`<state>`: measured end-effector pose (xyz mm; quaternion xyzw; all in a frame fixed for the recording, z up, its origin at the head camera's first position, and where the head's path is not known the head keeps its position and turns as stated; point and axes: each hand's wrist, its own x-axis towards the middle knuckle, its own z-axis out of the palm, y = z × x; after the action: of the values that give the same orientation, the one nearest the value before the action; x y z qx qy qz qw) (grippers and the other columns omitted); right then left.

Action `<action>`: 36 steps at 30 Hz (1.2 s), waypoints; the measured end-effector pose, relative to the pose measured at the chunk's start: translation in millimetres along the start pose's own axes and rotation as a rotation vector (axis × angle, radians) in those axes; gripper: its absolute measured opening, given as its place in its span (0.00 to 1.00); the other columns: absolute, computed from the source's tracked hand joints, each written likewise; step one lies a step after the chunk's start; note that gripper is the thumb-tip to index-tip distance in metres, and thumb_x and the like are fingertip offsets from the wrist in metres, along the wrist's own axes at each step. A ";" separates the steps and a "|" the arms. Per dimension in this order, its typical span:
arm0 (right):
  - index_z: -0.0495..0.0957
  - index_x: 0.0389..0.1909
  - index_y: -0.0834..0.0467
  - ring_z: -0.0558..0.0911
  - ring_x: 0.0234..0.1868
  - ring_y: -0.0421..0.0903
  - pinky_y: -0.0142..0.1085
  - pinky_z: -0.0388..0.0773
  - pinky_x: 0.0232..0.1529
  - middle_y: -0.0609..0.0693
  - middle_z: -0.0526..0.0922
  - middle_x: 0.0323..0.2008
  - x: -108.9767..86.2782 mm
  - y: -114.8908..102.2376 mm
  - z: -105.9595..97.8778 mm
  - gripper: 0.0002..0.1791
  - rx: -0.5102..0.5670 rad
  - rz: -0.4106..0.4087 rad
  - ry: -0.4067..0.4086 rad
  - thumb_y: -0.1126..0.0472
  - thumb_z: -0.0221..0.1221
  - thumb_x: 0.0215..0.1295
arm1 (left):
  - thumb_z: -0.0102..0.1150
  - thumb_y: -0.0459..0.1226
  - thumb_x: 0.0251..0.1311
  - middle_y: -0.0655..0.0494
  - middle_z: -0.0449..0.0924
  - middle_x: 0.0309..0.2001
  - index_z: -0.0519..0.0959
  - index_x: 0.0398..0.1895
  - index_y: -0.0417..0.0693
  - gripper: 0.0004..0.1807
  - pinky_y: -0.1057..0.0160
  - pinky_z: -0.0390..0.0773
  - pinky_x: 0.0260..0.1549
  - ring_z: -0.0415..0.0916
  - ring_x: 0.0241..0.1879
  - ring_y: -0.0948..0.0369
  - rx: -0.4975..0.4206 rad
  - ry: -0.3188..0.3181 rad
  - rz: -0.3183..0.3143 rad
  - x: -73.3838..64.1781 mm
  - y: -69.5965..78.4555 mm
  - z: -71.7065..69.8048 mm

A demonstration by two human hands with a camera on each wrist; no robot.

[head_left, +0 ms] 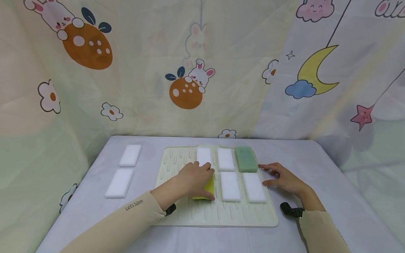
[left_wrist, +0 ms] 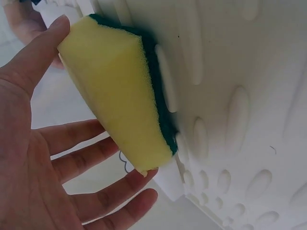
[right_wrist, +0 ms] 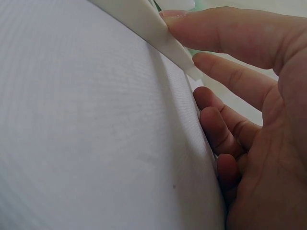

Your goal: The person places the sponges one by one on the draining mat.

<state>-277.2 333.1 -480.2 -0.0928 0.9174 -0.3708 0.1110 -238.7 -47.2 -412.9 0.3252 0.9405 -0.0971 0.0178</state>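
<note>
Here the right edge of the ridged cream mat (head_left: 218, 216) is met by the right hand (head_left: 283, 178), and outside those fingers a broad strip of white worktop (head_left: 316, 165) is seen, out to the slanting side. Well left of the left hand (head_left: 195, 178), two white blocks (head_left: 130, 155) are set off the mat; ahead and to the right of it, four more white blocks (head_left: 230, 186) are carried on the mat, with a green sponge (head_left: 246, 159) just beside the right forefinger. All is walled in by patterned fabric (head_left: 142, 45). And the yellow sponge (left_wrist: 110, 91) is gripped over the mat between the left thumb and widely spread fingers, its dark green layer (left_wrist: 156, 81) turned matward. The right fingers are half bent, nothing gripped, the thumb rested on the mat's rim.
</note>
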 end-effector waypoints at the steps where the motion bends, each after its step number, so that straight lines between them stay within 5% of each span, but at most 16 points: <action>1: 0.73 0.73 0.49 0.67 0.61 0.55 0.43 0.67 0.54 0.57 0.70 0.64 0.1 0.0 0.2 0.43 -0.003 0.002 0.000 0.49 0.76 0.55 | 0.63 0.78 0.46 0.60 0.77 0.58 0.78 0.65 0.55 0.51 0.58 0.79 0.35 0.78 0.39 0.53 0.001 -0.001 -0.003 -0.2 0.5 0.0; 16: 0.72 0.73 0.47 0.67 0.62 0.56 0.44 0.68 0.55 0.56 0.69 0.65 -3.4 -2.5 0.1 0.43 0.012 -0.006 -0.004 0.50 0.76 0.56 | 0.63 0.80 0.41 0.60 0.76 0.61 0.75 0.70 0.56 0.57 0.53 0.78 0.41 0.78 0.46 0.48 -0.048 -0.009 -0.046 -4.6 -1.7 -2.4; 29: 0.73 0.73 0.49 0.67 0.62 0.57 0.44 0.68 0.55 0.57 0.69 0.65 -2.4 -2.3 0.1 0.44 0.019 0.013 -0.008 0.50 0.77 0.55 | 0.62 0.78 0.46 0.59 0.72 0.70 0.68 0.77 0.58 0.58 0.48 0.80 0.55 0.77 0.59 0.49 -0.095 -0.001 -0.065 -15.2 -21.3 -11.8; 36: 0.73 0.73 0.49 0.67 0.62 0.56 0.43 0.67 0.55 0.57 0.69 0.65 -1.5 -0.1 0.5 0.43 0.010 0.005 -0.008 0.49 0.76 0.55 | 0.65 0.75 0.48 0.58 0.72 0.70 0.68 0.76 0.58 0.55 0.49 0.79 0.54 0.77 0.58 0.48 -0.149 0.019 -0.093 -26.4 -38.6 -12.0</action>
<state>-275.7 333.1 -480.3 -0.0912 0.9153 -0.3748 0.1161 -241.3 -90.5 -391.9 0.2797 0.9593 -0.0244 0.0286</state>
